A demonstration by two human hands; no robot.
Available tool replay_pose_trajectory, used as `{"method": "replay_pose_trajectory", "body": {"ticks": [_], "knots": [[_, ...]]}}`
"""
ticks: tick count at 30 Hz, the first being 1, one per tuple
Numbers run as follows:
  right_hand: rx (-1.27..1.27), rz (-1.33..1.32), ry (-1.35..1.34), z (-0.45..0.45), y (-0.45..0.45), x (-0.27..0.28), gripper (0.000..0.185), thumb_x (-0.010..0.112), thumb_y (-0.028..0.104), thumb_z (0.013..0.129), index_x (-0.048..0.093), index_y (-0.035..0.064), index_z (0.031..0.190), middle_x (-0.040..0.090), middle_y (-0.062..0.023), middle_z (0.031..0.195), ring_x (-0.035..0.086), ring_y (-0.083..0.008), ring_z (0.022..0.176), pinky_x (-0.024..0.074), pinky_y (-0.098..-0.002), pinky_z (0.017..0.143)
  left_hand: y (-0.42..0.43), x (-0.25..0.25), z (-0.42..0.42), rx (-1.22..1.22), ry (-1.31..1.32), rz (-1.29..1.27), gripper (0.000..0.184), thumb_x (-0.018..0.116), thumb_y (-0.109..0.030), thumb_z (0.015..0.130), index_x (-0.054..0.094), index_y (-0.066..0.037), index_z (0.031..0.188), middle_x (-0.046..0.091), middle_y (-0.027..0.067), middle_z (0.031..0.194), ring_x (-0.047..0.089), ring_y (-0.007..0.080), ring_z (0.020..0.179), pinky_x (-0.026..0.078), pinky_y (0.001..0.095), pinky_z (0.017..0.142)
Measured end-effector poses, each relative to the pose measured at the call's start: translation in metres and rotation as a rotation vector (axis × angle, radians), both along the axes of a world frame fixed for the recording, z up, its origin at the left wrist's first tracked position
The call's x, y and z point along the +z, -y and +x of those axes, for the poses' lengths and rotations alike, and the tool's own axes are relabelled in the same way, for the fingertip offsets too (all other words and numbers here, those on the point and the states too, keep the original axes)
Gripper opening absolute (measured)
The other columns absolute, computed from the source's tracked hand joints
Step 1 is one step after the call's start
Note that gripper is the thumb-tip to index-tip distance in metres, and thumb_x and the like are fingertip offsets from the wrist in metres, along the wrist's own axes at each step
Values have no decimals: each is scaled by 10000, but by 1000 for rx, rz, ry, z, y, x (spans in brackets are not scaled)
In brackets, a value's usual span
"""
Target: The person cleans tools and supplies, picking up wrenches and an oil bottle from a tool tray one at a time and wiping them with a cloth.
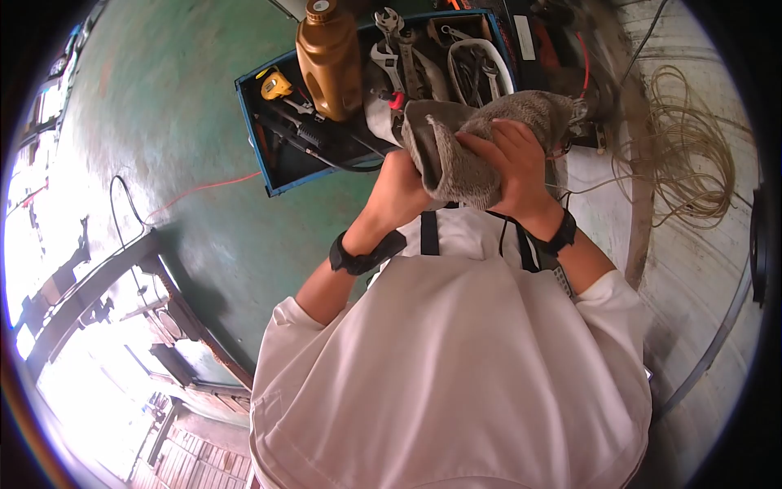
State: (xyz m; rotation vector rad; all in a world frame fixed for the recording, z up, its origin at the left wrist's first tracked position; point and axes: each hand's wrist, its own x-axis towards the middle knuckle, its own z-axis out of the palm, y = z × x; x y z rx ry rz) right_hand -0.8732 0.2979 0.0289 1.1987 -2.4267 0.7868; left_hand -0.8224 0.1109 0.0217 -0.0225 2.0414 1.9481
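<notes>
A grey-brown, coarse-textured cloth [456, 175] is bunched and folded in front of my chest, above the edge of a tool tray. My left hand [401, 194] grips its left side, with most of the fingers hidden behind the fold. On the other side my right hand [521, 171] closes on the cloth, fingers lying across its top. The cloth's far end stretches right, over part of the tray. Just beyond it lie adjustable wrenches [389, 61] and a white-rimmed container [507, 72] with tools inside.
The blue-edged tray [254, 147] also carries a brown plastic bottle [330, 69], a yellow tape measure [275, 84] and a black hose [326, 159]. A coil of thin tubing [692, 155] lies right. A thin red cord [204, 189] crosses the green surface at left.
</notes>
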Motion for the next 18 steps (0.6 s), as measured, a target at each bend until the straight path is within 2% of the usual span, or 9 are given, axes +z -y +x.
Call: {"method": "replay_pose_trajectory", "body": {"ticks": [1, 3, 5, 6, 9, 12, 15, 18], "knots": [[40, 15, 40, -2, -5, -5, 588, 685, 392, 606, 596, 68, 1088, 522, -84, 719, 541, -282, 692, 447, -380, 684, 0, 5, 4, -21, 8, -32, 226, 645, -43, 770, 596, 67, 962, 645, 54, 844, 537, 77, 781, 474, 266, 714], [124, 41, 121, -8, -25, -15, 608, 655, 450, 628, 595, 52, 1084, 488, -75, 676, 519, -271, 651, 436, -373, 654, -3, -3, 15, -23, 49, -92, 229, 653, -44, 762, 605, 63, 959, 635, 51, 814, 492, 55, 739, 451, 239, 664], [151, 136, 63, -14, -41, -25, 599, 656, 454, 631, 602, 32, 1053, 465, -69, 649, 507, -260, 631, 427, -364, 636, -7, -7, 26, -27, 144, -118, 247, 670, -55, 758, 610, 50, 973, 632, 47, 791, 464, 42, 705, 432, 226, 623], [168, 184, 33, -19, -50, -28, 596, 657, 456, 633, 605, 22, 1038, 454, -66, 635, 502, -255, 620, 422, -360, 626, -7, 3, 25, -86, 130, -284, 263, 692, -87, 762, 618, 22, 990, 622, 31, 730, 431, 38, 628, 392, 219, 551], [136, 125, 46, -38, -90, -36, 517, 675, 391, 643, 615, 4, 981, 476, -79, 640, 512, -271, 617, 422, -367, 611, -13, 20, 28, -12, 31, -214, 282, 698, -108, 764, 625, -3, 1016, 613, 16, 673, 405, 47, 567, 362, 226, 506], [43, 64, 80, -50, -114, -33, 435, 695, 329, 643, 624, 4, 923, 510, -97, 655, 531, -297, 621, 422, -386, 600, -7, 20, 35, -76, 39, -304, 280, 685, -109, 778, 626, 5, 1027, 619, 18, 656, 430, 41, 548, 358, 213, 493], [93, -87, 85, -56, -110, -42, 378, 699, 294, 636, 616, 7, 867, 549, -125, 680, 550, -331, 637, 422, -405, 588, -10, 19, 33, -21, 98, -236, 275, 676, -103, 788, 627, 13, 1033, 634, 23, 668, 464, 25, 562, 367, 206, 495], [-140, -59, 123, -31, -87, -47, 362, 695, 301, 630, 603, 13, 829, 561, -142, 687, 555, -348, 653, 426, -409, 597, -9, 15, 34, 40, 170, -157, 265, 665, -98, 798, 625, 19, 1033, 645, 19, 685, 489, 17, 576, 382, 196, 506]]}}
